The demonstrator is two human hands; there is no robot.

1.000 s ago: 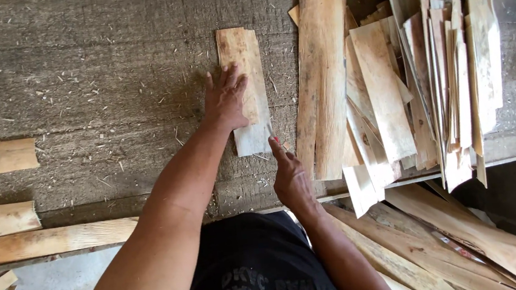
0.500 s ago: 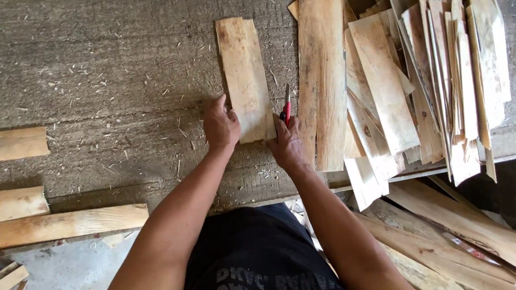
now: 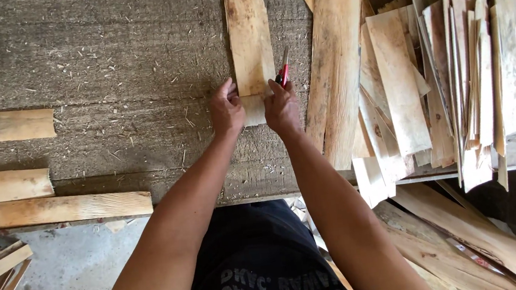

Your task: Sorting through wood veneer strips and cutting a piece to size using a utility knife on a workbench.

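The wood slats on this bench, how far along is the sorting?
Done: four pale boards lie apart at left. In hand: left hand and right hand, holding a red-handled pencil-like tool, grip one flat slat. Left: the big loose pile at right.

Woodworking shop, rough one. Evidence: worn grey plank desk (image 3: 102,59) littered with sawdust and splinters; big heap of thin raw wood slats (image 3: 429,76) stacked on right side; cut boards (image 3: 0,127) laid out on left; more offcuts (image 3: 485,236) piled below desk edge on concrete floor (image 3: 79,266). No finished goods, only raw stock and scrap.
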